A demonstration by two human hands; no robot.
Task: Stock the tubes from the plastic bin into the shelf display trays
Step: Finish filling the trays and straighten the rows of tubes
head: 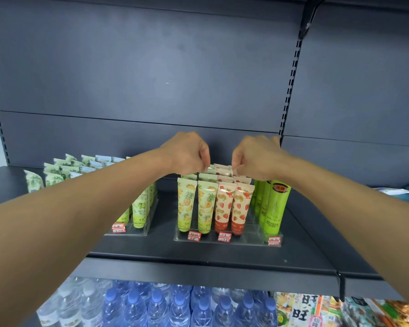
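Both arms reach forward over the dark shelf (pixel 222 253) to the back rows of a clear display tray (pixel 224 240). The left hand (pixel 187 153) has its fingers curled down and pinches the flat crimped top of a pineapple tube (pixel 207 170) just below its fingertips. The right hand (pixel 257 156) is curled the same way, pinching the top of a strawberry tube (pixel 236 172) directly beneath its thumb and forefinger. Both tubes stand upright, long axis vertical, caps down in the tray and crimped ends up toward the hands. In front of the hands, nearer the person, stand the front-row pineapple tubes (pixel 197 206) and strawberry tubes (pixel 234 208), upright too, caps down. Just under the right wrist are tall green tubes (pixel 275 206). Under the left forearm sits a second tray of pale green tubes (pixel 139 206). Below the shelf are water bottles (pixel 180 305).
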